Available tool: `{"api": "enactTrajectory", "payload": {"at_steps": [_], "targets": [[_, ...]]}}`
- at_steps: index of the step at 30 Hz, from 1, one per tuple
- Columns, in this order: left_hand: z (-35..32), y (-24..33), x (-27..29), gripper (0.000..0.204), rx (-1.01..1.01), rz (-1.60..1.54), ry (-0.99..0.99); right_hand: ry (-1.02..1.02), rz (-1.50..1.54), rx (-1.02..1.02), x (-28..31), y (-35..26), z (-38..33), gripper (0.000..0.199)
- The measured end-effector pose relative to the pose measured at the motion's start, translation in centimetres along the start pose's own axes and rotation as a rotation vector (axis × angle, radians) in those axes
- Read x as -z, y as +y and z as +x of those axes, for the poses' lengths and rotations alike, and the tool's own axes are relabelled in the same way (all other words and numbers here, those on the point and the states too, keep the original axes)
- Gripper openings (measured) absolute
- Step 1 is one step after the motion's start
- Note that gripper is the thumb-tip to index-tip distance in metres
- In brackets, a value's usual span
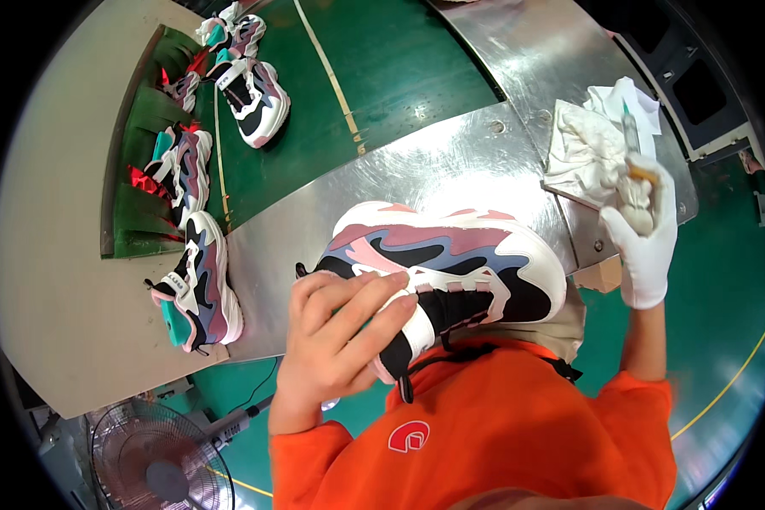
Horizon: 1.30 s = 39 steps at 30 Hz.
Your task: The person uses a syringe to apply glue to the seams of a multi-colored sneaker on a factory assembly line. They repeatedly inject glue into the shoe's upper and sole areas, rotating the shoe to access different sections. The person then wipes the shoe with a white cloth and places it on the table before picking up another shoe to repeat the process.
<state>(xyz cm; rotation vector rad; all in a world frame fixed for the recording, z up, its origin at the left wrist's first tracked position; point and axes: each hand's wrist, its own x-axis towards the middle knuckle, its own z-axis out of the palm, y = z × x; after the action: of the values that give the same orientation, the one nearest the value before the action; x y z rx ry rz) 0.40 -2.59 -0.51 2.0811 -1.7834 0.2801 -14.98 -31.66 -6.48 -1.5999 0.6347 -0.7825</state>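
A sneaker (450,255) in white, black, mauve, pink and blue-grey lies tilted on its side at the metal table's near edge, toe to the right. My bare left hand (340,327) grips it at the ankle opening, fingers across the tongue and upper. Off to the right, my right hand (646,229) wears a white glove and is closed around a slim tool (631,132). That tool has a greenish pointed tip; an orange-brown part and a whitish bundle show at the fingers. Its exact kind is unclear. Beside this hand lies a crumpled white cloth (585,149).
Beyond the metal table (416,170) runs a green conveyor belt (357,51) carrying a sneaker (253,102). More sneakers (197,280) stand along the left, near a green rack (136,229) with red pieces. A fan (161,459) stands at lower left.
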Motion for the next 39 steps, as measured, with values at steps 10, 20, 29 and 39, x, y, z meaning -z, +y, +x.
{"api": "enactTrajectory", "payload": {"at_steps": [10, 20, 29, 39], "targets": [[-0.9, 0.4, -0.6, 0.026, 0.033, 0.019, 0.009, -0.238, -0.444, 0.398, -2.5, -1.3, 2.2, 0.056], [-1.9, 0.2, -1.3, 0.019, -0.024, 0.008, 0.079, -0.611, -0.488, 0.811, -14.6, -3.9, 4.6, 0.043], [-1.9, 0.8, -1.3, 0.021, -0.017, 0.035, 0.101, -0.676, -0.538, 0.926, -13.7, -4.7, 5.5, 0.037], [6.3, -2.9, 1.8, 0.047, 0.160, 0.042, -0.133, -0.122, -0.208, 0.169, -0.5, -2.4, 2.7, 0.051]]}}
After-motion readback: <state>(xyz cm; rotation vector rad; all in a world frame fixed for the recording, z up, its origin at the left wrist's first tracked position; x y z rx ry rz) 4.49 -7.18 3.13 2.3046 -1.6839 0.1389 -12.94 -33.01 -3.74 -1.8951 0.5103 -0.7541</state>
